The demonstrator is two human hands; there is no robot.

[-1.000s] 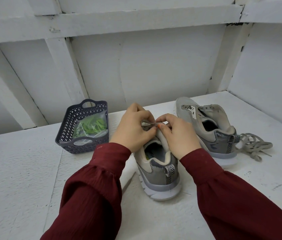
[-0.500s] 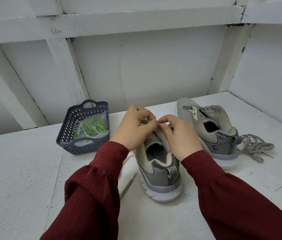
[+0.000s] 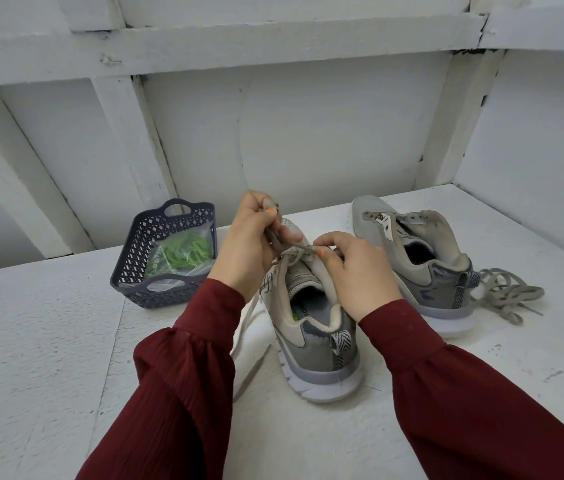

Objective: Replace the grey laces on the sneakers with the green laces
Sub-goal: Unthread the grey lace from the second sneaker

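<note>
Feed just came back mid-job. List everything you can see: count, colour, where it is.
near sneaker: 1, grey with a white sole, table centre, heel toward the camera
far sneaker: 1, grey with a white sole, right of the near one, no lace visible in it
threaded grey lace: 1, grey, partly in the near sneaker, one end trailing on the table to its left
loose grey lace: 1, grey, heaped right of the far sneaker
basket: 1, dark blue, table left
green laces: count unclear, green, in a clear bag inside the basket
table: 1, white, under everything
left hand: 1, raised over the near sneaker, pinches the threaded grey lace
right hand: 1, at the near sneaker's eyelets, pinches the same lace
sleeves: 2, dark red, on the forearms
</note>
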